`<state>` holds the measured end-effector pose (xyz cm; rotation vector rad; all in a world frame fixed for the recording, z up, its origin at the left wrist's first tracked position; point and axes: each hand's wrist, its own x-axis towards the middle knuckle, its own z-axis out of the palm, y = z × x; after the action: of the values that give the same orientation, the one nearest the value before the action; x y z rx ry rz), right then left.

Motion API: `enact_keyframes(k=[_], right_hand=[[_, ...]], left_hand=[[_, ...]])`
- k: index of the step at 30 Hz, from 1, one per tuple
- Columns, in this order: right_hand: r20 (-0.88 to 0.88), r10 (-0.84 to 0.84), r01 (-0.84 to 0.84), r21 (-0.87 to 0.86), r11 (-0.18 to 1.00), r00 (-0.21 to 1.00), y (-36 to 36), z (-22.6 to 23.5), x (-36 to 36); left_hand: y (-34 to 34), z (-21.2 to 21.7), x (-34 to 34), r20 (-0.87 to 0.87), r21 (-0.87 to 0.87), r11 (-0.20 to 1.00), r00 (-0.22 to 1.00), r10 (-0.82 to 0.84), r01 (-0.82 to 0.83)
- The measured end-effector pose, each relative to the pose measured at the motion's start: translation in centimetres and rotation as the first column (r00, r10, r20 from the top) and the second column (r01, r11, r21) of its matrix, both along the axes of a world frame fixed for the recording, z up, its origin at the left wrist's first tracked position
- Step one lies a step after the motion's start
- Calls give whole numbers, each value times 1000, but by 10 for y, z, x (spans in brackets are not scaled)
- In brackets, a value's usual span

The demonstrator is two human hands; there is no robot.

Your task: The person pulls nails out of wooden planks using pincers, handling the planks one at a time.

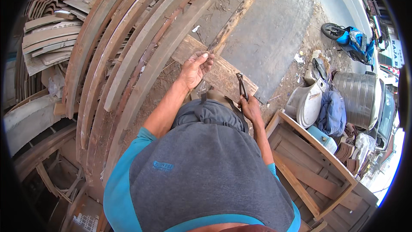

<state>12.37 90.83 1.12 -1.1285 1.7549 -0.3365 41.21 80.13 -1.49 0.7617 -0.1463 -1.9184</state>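
Observation:
My right hand point(250, 108) is closed around the handles of dark metal pincers point(242, 87), whose head points away from me over the right part of a worn wooden board point(229, 74). My left hand point(196, 68) is raised above the board's left part, palm turned up, thumb and fingertips pinched together. Whatever is between those fingertips is too small to make out. The board lies crosswise in front of me, and the near end of a long rough wooden pole point(240, 15) meets it just beyond my left hand.
Several long wooden beams point(146, 47) lie at the left, beside stacked tiles point(51, 38). A grey sheet point(274, 30) covers the ground ahead. To the right are a wooden door frame point(315, 163), a white toilet bowl point(307, 103), a metal drum point(356, 99) and a blue motorcycle point(356, 43).

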Motion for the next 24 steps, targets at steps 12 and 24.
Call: enact_keyframes(k=[12, 24], right_hand=[[-261, 194, -180, 76, 981, 946, 8, -8, -18], [-509, 288, -314, 37, 949, 811, 4, 4, -21]], left_hand=[[33, -6, -48, 829, 57, 872, 465, -312, 486], [41, -52, -73, 973, -227, 762, 117, 197, 606]])
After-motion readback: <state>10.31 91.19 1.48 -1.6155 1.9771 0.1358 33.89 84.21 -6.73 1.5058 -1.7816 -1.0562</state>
